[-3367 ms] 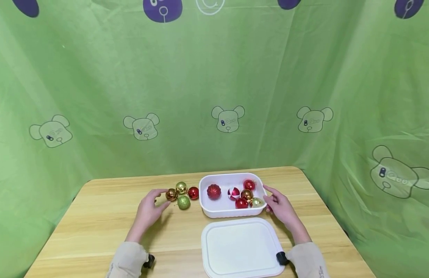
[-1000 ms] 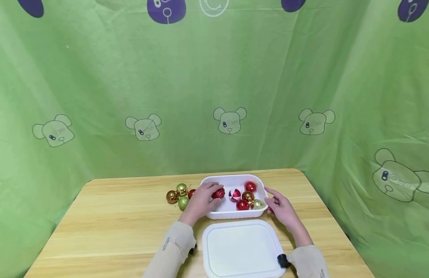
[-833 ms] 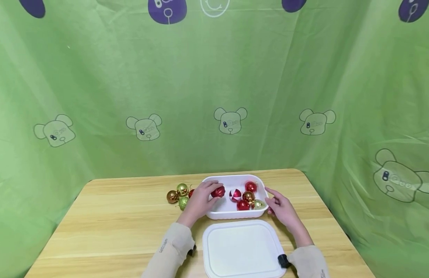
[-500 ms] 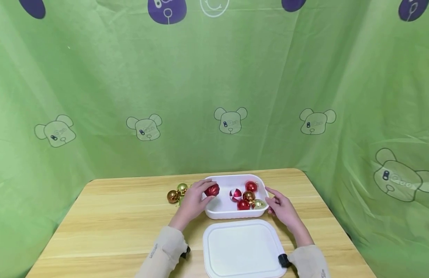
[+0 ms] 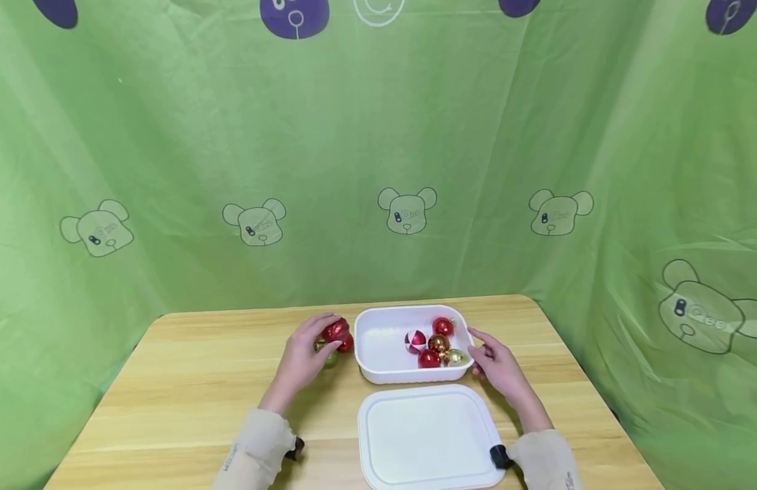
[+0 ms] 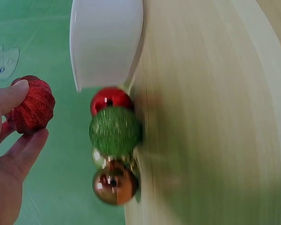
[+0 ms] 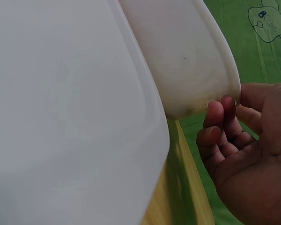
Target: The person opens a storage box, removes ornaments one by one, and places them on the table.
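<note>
Left wrist: glittery, ribbed red bauble (image 6: pixel 36 106)

Beige sleeves (image 5: pixel 259 439) bear dark lettering (image 5: pixel 230 456), with black wrist pieces (image 5: pixel 500 456).

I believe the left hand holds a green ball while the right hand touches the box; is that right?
The colour is wrong: the left hand holds a red ball, as the left wrist view shows. The right hand touches the box.
</note>
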### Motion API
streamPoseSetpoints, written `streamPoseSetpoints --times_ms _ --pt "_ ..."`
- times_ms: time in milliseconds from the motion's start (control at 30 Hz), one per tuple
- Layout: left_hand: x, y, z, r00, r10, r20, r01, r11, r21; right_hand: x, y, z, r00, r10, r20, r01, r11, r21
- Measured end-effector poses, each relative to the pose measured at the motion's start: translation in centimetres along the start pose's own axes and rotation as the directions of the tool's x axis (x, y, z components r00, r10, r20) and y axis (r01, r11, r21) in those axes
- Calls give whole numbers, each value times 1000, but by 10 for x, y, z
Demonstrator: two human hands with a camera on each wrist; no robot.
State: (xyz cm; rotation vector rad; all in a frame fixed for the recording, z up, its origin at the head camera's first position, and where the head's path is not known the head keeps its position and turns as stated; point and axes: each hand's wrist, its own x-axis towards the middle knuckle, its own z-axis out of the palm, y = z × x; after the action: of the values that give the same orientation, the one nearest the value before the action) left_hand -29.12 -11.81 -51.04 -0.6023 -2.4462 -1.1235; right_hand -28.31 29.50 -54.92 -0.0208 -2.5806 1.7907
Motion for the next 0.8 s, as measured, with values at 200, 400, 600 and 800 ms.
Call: streamPoseSetpoints --times_ms 200,400,600,800 --pt "-11 -15 -24 999 11 -51 -10 1000 21 0 -1 1 1000 4 2 -4 1000 -20" --pt "-23 -30 -45 996 -2 -91 6 999 40 -2 -1 1 1000 9 -3 -9 1000 -21" --pt "-33 -45 -59 991 -55 -121 59 998 33 -3 0 1 1000 5 1 -5 1000 -16" --pt "-35 -58 -67 984 -128 -125 130 991 13 -3 -1 -1 1000 7 -7 -7 1000 -19"
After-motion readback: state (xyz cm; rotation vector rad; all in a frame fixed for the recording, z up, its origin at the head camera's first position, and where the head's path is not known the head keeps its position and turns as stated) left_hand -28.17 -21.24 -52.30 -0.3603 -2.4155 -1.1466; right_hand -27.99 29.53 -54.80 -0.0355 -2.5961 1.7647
